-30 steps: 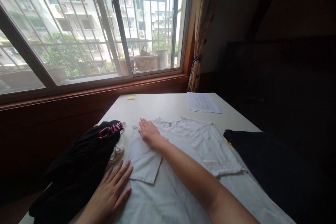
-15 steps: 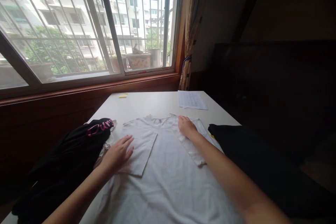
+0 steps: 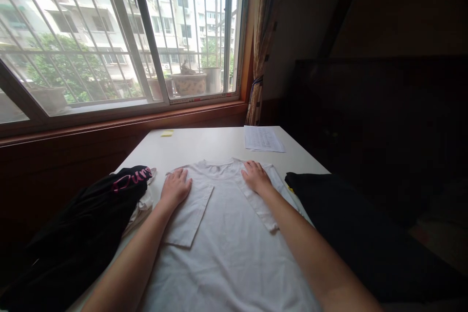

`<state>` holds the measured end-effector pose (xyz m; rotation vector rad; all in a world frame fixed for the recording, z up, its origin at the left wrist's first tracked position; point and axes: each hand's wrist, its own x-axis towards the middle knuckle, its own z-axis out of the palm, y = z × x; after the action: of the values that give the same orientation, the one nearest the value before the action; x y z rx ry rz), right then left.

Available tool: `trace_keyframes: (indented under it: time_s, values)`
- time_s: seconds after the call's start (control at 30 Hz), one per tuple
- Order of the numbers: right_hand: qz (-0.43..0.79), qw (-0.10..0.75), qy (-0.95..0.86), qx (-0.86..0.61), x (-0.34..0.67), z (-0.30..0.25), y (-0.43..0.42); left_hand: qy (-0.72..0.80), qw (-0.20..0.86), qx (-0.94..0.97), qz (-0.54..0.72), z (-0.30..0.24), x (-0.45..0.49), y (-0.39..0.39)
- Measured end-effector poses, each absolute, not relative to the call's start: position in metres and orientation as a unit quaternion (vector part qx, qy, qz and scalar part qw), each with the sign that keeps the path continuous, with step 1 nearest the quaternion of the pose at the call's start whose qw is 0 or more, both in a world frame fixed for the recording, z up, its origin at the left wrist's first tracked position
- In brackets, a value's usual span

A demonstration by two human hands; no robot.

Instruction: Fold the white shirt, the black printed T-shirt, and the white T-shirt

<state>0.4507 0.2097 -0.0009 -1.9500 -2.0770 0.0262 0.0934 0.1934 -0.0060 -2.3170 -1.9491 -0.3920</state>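
Note:
A white T-shirt (image 3: 226, 234) lies spread on the table, its neckline toward the window and both sleeves folded inward over the body. My left hand (image 3: 176, 186) rests flat on the left shoulder, at the top of the folded left sleeve (image 3: 190, 219). On the right shoulder lies my right hand (image 3: 256, 175), fingers stretched out over the upper part of the folded right sleeve (image 3: 263, 212). Neither hand grips the cloth. The lower hem of the shirt is out of view.
Black clothing with pink lettering (image 3: 91, 219) is heaped at the left, over some pale cloth (image 3: 141, 212). Dark folded cloth (image 3: 351, 224) lies at the right. Printed sheets (image 3: 263, 138) and a yellow sticky note (image 3: 167, 133) lie on the white table (image 3: 204, 141) near the window (image 3: 120, 34).
My left hand has moved up the shirt from the sleeve's middle to the left shoulder. My right hand stays on the right shoulder, its fingers a little more spread.

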Motion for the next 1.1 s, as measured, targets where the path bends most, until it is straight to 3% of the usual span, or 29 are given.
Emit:
trace_keyframes:
  time_s: [0.67,1.1]
  values:
    - [-0.024,0.135,-0.729,-0.671,0.447,-0.001,0.208,-0.664,0.025,-0.744,-0.068,-0.010,0.090,0.209]
    - [-0.081,0.118,-0.782,-0.607,0.477,-0.009,0.040,-0.672,0.014,-0.739,-0.043,-0.005,0.093,0.209]
